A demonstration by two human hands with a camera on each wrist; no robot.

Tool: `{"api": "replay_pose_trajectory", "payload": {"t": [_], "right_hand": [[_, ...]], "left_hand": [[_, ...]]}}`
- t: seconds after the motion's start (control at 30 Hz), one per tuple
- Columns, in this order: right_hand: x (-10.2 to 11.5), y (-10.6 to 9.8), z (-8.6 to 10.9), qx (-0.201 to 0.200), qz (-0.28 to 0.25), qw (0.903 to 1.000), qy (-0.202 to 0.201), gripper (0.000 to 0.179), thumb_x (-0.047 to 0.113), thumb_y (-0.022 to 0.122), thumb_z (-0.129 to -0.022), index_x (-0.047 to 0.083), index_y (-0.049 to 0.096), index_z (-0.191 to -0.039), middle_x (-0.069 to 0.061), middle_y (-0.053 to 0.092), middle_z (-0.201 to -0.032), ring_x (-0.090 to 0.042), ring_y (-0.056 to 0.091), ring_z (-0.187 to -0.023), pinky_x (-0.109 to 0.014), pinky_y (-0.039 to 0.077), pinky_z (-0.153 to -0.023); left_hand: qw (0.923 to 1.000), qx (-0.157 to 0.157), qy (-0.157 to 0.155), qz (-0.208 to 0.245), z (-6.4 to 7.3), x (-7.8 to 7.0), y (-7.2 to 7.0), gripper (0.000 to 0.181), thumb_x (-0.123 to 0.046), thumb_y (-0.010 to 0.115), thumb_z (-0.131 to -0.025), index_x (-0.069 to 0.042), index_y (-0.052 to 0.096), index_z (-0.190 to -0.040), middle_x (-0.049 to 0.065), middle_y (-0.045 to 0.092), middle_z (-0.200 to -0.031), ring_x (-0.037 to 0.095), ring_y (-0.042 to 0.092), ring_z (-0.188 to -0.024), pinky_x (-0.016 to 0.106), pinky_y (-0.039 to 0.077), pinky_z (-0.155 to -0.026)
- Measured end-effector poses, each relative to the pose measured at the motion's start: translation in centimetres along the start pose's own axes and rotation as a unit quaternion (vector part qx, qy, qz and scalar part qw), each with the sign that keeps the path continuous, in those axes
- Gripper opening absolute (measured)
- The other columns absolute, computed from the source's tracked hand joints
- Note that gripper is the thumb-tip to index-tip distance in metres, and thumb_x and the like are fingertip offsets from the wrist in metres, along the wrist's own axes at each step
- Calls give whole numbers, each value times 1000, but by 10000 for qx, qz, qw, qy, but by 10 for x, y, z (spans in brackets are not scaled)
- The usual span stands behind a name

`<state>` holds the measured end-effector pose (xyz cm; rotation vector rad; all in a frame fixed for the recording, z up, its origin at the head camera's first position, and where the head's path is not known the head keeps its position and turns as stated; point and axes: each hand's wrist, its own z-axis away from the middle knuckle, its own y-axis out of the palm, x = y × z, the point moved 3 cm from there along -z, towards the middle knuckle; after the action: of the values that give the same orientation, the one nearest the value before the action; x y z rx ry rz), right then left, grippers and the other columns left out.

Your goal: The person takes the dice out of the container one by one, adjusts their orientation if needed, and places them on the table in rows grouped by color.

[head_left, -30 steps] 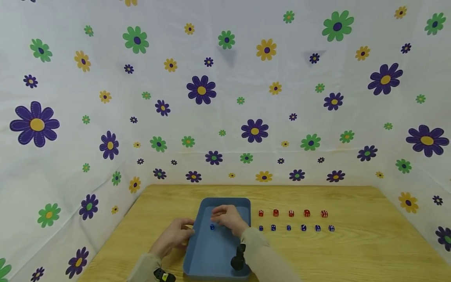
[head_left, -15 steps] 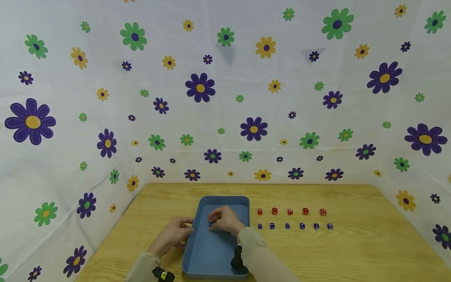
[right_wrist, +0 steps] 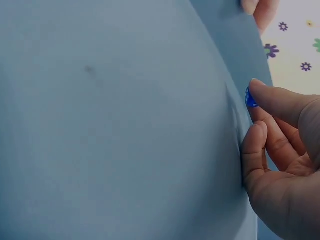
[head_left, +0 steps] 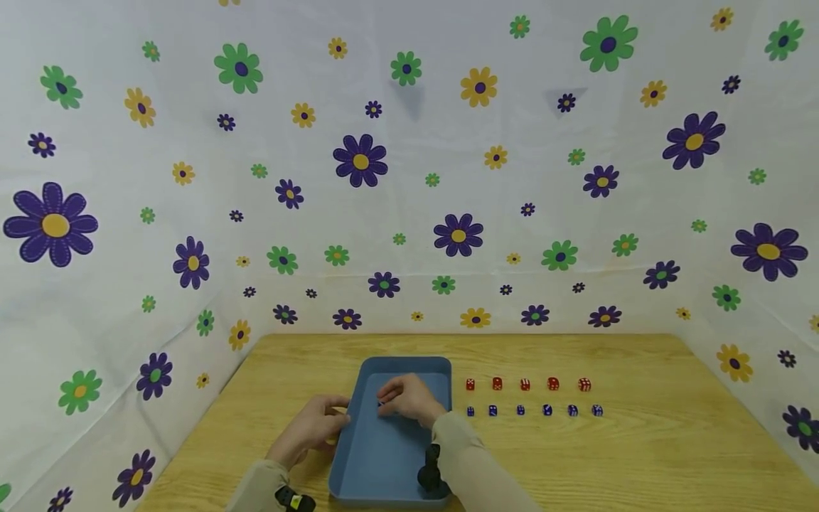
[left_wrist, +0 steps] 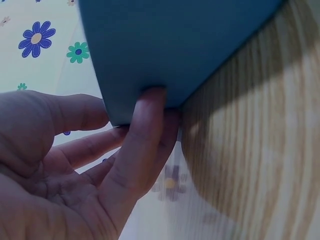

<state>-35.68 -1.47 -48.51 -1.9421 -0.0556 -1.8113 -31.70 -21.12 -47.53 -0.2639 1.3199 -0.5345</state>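
Inside the blue tray [head_left: 384, 455], my right hand [head_left: 412, 400] pinches a blue die [right_wrist: 251, 98] between thumb and fingertips, just above the tray floor. In the head view the fingers hide most of this die. My left hand [head_left: 313, 429] holds the tray by its left side. In the left wrist view several left-hand fingers [left_wrist: 145, 135] press against the tray's outer wall, and a fingertip reaches over the rim in the right wrist view.
Right of the tray, a row of several red dice [head_left: 525, 385] lies on the wooden table [head_left: 576, 462]. A row of several blue dice [head_left: 547, 410] lies nearer me. White flower-patterned cloth [head_left: 409, 206] encloses the table's back and sides.
My right hand has come down onto the blue die lying in the tray and taken hold of it. The left hand stays at the tray's side. The head view shifts slightly.
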Motion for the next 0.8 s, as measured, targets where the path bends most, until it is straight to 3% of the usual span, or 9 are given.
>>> {"api": "replay_pose_trajectory", "payload": {"t": [0.27, 0.57, 0.8], "right_hand": [[3, -7, 5, 100, -815, 9965, 156, 30, 4, 74, -84, -4, 67, -113, -13, 71, -100, -16, 66, -83, -38, 57, -79], [15, -31, 13, 502, -1094, 9926, -153, 33, 8, 71, -88, -1, 65, -119, -16, 68, -113, -21, 69, -96, -41, 57, -88], [16, -62, 30, 558, -901, 9941, -211, 32, 9, 69, -90, 1, 64, -120, -18, 66, -117, -19, 68, -100, -41, 55, -94]], "left_hand": [[10000, 13, 21, 44, 4, 0, 0, 44, -6, 56, -94, 1, 51, -137, 19, 66, -111, 25, 68, -87, 44, 60, -63], [10000, 6, 45, 7, 5, -1, -1, 48, -5, 55, -96, 1, 46, -142, 20, 65, -112, 25, 68, -85, 44, 59, -60], [10000, -13, 61, 3, 4, 0, -1, 47, -4, 54, -96, 0, 46, -142, 19, 65, -111, 25, 68, -87, 43, 59, -59]]}}
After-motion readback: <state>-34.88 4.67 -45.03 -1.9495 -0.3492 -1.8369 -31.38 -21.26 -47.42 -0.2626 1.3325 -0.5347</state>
